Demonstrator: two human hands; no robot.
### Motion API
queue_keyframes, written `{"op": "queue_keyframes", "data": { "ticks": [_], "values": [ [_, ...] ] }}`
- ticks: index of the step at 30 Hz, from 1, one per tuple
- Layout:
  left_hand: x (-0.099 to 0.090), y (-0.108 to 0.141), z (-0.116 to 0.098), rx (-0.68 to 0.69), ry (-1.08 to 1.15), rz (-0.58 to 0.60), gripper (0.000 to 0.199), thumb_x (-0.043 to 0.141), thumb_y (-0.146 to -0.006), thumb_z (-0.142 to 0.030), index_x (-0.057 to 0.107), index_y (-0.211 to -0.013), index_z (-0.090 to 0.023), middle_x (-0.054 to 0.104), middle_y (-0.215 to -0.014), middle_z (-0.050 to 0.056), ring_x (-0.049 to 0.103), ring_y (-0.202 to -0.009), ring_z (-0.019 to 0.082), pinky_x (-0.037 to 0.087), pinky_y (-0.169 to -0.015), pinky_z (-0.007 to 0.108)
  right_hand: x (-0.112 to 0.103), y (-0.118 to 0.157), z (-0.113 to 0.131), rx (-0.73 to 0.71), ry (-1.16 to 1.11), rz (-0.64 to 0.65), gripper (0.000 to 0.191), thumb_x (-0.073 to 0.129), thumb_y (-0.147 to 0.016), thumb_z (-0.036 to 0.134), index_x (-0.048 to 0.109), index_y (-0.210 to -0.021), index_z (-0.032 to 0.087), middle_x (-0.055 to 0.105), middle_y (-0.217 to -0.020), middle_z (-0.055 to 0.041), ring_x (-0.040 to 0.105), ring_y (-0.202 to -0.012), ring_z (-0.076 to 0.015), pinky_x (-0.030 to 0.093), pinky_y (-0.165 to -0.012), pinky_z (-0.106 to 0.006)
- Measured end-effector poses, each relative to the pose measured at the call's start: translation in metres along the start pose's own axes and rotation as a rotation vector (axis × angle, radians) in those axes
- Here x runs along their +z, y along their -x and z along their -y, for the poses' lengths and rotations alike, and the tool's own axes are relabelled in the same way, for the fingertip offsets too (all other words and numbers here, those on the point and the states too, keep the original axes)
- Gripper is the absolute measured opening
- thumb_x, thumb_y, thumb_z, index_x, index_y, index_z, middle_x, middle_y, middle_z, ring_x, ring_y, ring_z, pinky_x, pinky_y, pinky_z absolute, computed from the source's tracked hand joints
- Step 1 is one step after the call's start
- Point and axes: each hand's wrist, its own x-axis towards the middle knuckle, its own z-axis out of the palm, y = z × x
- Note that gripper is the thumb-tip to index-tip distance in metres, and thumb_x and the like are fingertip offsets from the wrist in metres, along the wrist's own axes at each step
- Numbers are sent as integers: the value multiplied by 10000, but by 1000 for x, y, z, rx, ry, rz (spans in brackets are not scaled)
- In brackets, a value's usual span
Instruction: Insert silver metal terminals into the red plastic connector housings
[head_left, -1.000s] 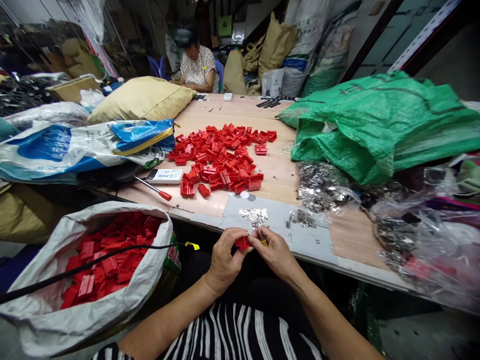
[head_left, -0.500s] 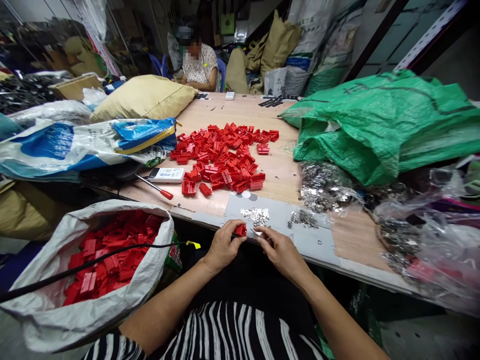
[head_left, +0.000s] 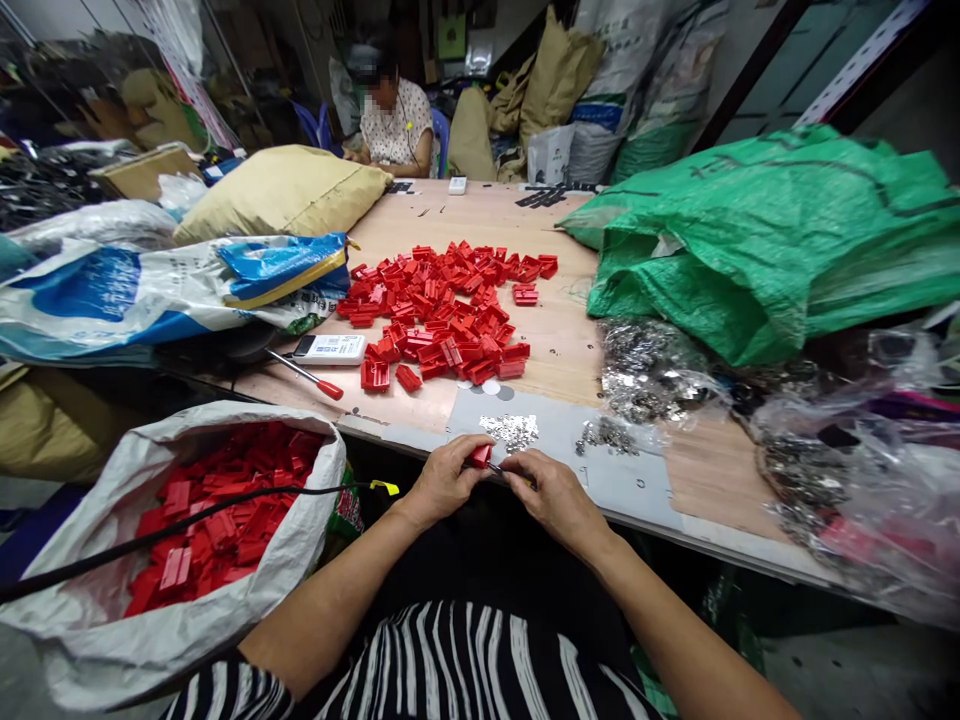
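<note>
Between the thumb and fingers of my left hand [head_left: 442, 482] is a small red plastic part [head_left: 481, 456], held just off the table's front edge. My right hand [head_left: 553, 498] is closed on a thin metal-tipped tool [head_left: 496, 468], mostly hidden by the fingers. Its tip meets the red part or lies right beside it. Just beyond the hands, small shiny metal pieces [head_left: 510, 432] lie on a grey sheet [head_left: 637, 480], with a darker heap of small metal parts [head_left: 606, 436] to their right. Farther back spreads a large pile of red plastic parts [head_left: 450, 310].
At my left stands an open white sack [head_left: 67, 620] of red parts, with a black cord across it. A red-handled tool [head_left: 328, 389] lies beside a white box [head_left: 334, 349]. A green sack [head_left: 750, 230] covers the table's right. Across the table sits a person [head_left: 397, 125].
My right hand has moved slightly left, bringing the tool's tip up to the red part. The red part has turned a little in my left hand.
</note>
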Motion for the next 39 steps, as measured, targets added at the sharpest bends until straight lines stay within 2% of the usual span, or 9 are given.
{"op": "queue_keyframes", "data": {
  "ticks": [7,15,21,24,27,30,34,39],
  "values": [
    [3,-1,2,2,4,-26,387,629,-776,-115,600,-1147,-220,678,-1119,65,631,-1045,198,500,-931,371,3,-2,-2,-7,60,3,155,507,-865,163,643,-923,210,656,-910,-41,618,-850,-191,473,-763,-315],
    [8,1,3,-13,9,-82,375,618,-775,-120,622,-1134,-230,696,-1088,55,651,-992,198,513,-905,369,11,-2,22,8,300,-3,198,437,-905,111,609,-933,202,630,-905,-71,619,-795,-201,459,-674,-293],
    [3,0,0,-71,48,-65,318,660,-760,-176,638,-1075,-216,703,-1022,41,650,-917,182,505,-869,336,5,-2,13,11,197,25,185,467,-911,162,614,-1005,225,621,-946,-50,616,-866,-200,472,-743,-304],
    [2,3,-3,-104,78,-73,299,659,-767,-188,624,-1063,-209,694,-979,31,635,-881,168,494,-839,313,-1,1,7,3,116,-25,241,420,-938,204,585,-1111,235,603,-981,-63,603,-906,-207,473,-785,-331],
    [2,8,-5,-144,135,-98,283,664,-764,-197,614,-1042,-207,682,-962,30,627,-868,165,484,-840,312,-3,5,4,-31,33,-78,250,379,-948,221,557,-1124,236,601,-1063,-77,591,-974,-213,466,-827,-348],
    [2,11,-11,-187,282,-140,288,681,-756,-213,595,-1031,-197,662,-968,35,621,-869,160,483,-839,307,-6,10,5,3,-24,-47,241,375,-948,238,534,-1128,249,627,-1041,-56,604,-930,-210,458,-804,-350],
    [-2,13,-25,-299,695,-210,380,684,-773,-251,538,-1123,-220,645,-972,11,621,-878,135,478,-839,281,-11,13,15,20,-182,96,320,342,-977,300,470,-1267,262,594,-746,5,578,-694,-174,432,-699,-300],
    [-8,16,-41,-516,1230,-200,238,719,-761,-268,516,-855,-187,677,-872,-1,674,-861,137,480,-865,290,-12,12,27,-38,-340,188,410,376,-978,345,420,-1375,248,526,-655,40,521,-619,-142,406,-648,-257]
  ]
}}
